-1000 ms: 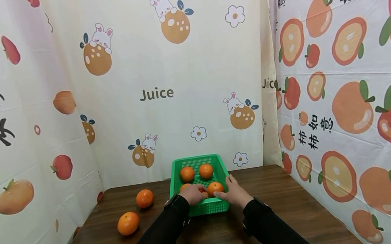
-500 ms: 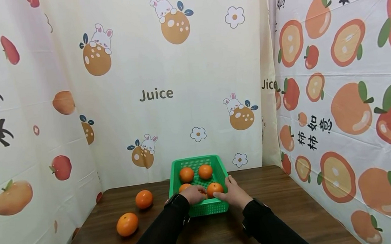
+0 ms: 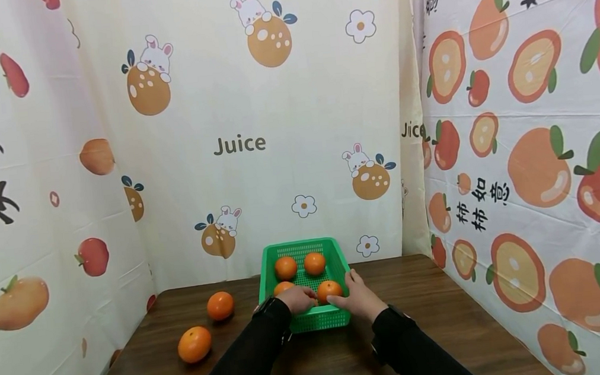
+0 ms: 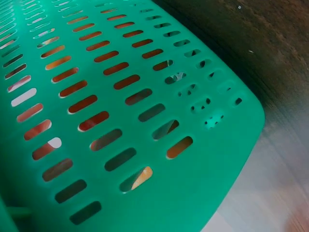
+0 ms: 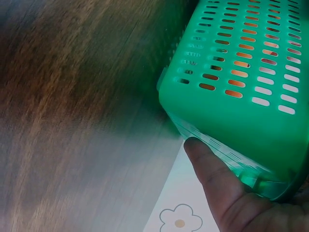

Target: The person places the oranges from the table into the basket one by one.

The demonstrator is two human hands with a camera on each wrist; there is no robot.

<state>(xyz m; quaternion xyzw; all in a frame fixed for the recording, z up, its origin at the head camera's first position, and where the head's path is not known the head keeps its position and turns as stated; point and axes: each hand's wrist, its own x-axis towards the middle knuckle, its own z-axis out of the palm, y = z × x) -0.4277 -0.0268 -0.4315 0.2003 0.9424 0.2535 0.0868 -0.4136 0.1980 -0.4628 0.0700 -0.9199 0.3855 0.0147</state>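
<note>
A green plastic basket [image 3: 319,321] with slotted walls holds several oranges. My left hand [image 3: 296,298] reaches over the basket's front rim, its curled fingers on an orange [image 3: 315,303] that is mostly hidden beneath them. At the front right corner, my right hand [image 3: 362,296] grips the basket's side, thumb inside beside another orange [image 3: 329,291], fingers outside. One straight finger [image 5: 212,176] lies along the outer wall in the right wrist view. Slotted basket wall [image 4: 164,193] fills most of the left wrist view; the left hand does not show there.
Two loose oranges, a nearer one [image 3: 195,344] and a farther one [image 3: 220,306], lie on the dark wooden table [image 3: 440,324] left of the basket. Two more oranges, left [image 3: 285,268] and right [image 3: 314,263], sit at the basket's back. Printed curtains [image 3: 293,105] enclose the table.
Both hands and the basket stay in place. Slightly less of the orange under the left fingers shows now. The whole head view has shifted very slightly.
</note>
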